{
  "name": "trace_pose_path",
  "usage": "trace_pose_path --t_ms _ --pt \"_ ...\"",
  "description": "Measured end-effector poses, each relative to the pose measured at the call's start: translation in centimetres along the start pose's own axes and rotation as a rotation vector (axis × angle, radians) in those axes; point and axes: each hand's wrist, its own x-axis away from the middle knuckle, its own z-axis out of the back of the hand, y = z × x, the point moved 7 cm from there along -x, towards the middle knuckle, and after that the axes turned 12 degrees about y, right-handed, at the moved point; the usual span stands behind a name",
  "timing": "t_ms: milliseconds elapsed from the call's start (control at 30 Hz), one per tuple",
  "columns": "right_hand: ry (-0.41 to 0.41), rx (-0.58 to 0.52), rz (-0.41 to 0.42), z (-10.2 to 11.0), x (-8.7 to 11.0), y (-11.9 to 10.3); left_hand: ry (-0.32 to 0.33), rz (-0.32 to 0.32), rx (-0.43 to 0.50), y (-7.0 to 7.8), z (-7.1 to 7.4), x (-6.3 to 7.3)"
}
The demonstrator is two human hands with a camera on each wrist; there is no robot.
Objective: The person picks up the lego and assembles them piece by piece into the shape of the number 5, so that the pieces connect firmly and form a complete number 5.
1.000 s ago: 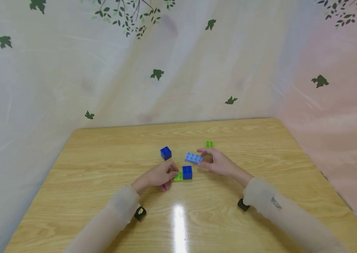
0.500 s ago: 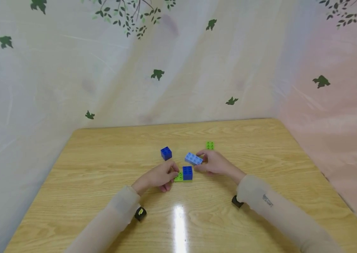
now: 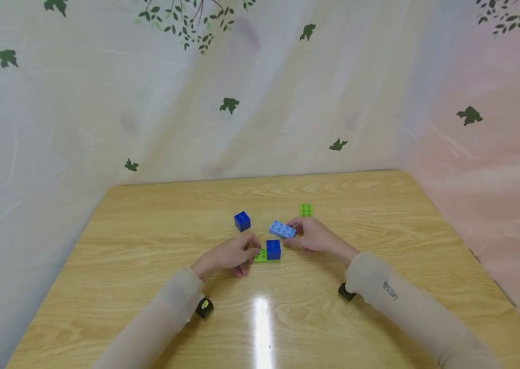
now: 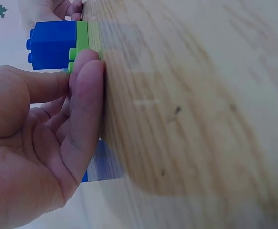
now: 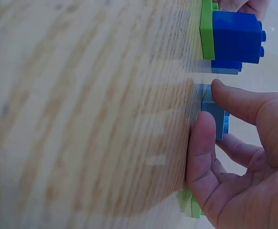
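Observation:
In the head view, my left hand [image 3: 233,254] pinches the left end of a thin lime-green toy brick [image 3: 261,254]. A dark blue brick [image 3: 273,249] stands upright on that green piece's right part; the left wrist view shows the blue brick [image 4: 55,45] seated on the green brick [image 4: 82,36], with thumb and fingers at the green edge. Just behind it lies a light blue eight-stud brick [image 3: 282,229]. My right hand [image 3: 313,236] holds its right end, and the right wrist view shows thumb and fingers round the light blue brick [image 5: 213,117].
A second dark blue brick [image 3: 242,221] sits behind my left hand. Beyond my right hand lies another lime-green brick [image 3: 306,210]. Everything rests on a wooden table [image 3: 163,215], backed by a pale curtain [image 3: 172,118] with leaf patterns.
My right hand has moved left, its thumb and fingers closing round the end of the light blue brick. The left hand stays at the green brick.

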Motion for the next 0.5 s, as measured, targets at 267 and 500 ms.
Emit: trace_pose_path --t_ms 267,500 --pt "-0.015 -0.005 0.028 0.0 0.7 -0.3 -0.017 -0.052 -0.071 0.7 -0.1 0.1" --pt "-0.067 -0.041 0.075 -0.3 1.6 -1.1 0.013 -0.103 -0.083 0.6 -0.1 0.4"
